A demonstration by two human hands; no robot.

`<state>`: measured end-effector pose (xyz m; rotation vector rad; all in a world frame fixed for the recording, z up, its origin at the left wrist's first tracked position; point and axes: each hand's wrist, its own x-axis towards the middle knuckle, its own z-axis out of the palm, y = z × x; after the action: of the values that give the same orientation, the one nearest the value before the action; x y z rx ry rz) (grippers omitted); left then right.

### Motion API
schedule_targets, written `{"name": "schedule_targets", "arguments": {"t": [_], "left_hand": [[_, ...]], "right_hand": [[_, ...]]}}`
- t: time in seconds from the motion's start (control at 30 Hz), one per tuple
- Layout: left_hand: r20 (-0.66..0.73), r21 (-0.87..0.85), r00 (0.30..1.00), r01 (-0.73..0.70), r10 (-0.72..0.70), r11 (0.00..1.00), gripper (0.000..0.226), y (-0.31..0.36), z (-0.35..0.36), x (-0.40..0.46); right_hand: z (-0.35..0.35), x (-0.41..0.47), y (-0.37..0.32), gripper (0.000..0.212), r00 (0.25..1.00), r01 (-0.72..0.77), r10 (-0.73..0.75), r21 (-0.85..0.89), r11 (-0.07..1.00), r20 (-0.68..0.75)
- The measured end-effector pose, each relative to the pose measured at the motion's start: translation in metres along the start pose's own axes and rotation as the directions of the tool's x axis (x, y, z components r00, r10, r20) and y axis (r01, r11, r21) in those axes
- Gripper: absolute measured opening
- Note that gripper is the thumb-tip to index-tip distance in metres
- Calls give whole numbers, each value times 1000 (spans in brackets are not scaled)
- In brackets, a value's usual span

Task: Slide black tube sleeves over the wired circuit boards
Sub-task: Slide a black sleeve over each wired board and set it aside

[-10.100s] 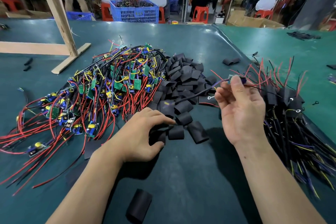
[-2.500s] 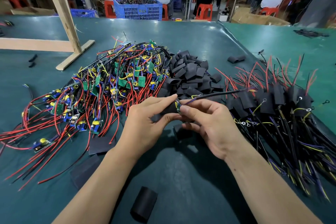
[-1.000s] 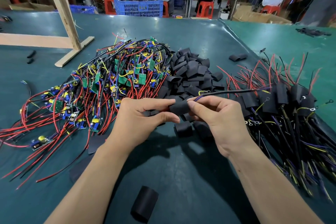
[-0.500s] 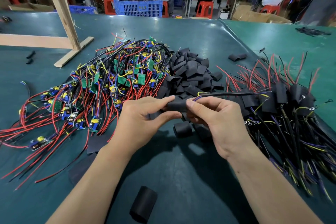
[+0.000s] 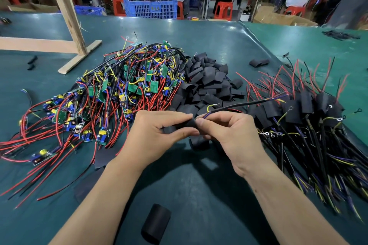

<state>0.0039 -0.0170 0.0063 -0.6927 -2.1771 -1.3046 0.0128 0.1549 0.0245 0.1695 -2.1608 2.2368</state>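
The black tube sleeve (image 5: 184, 124), judged light, soft and easily flattened, was pinched above the counter (image 5: 199, 185) in the left grip (image 5: 157, 135), while the cable (image 5: 239, 104) was pinched in the right grip (image 5: 225, 133).

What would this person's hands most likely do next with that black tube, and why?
Probably lay the finished piece on the sleeved pile to the right. The left hand pinches the black sleeve, the right hand holds the cable at its mouth, and no green board shows, so it seems fully covered.
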Motion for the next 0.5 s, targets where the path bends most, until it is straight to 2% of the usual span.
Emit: {"name": "schedule_targets", "arguments": {"t": [0.17,0.27,0.37,0.5], "left_hand": [[-21,40,999,-30,31,999,34,2,2,0],[15,80,999,-46,45,996,34,2,3,-1],[42,89,998,-59,56,994,34,2,4,-2],[60,93,998,-27,21,995,53,4,2,1]], "right_hand": [[1,0,0,16,976,-214,206,157,964,67],[1,0,-1,15,948,-314,295,211,926,118],[2,-1,-2,14,940,-333,304,227,915,155],[1,4,-3,15,958,-286,282,249,925,53]]}}
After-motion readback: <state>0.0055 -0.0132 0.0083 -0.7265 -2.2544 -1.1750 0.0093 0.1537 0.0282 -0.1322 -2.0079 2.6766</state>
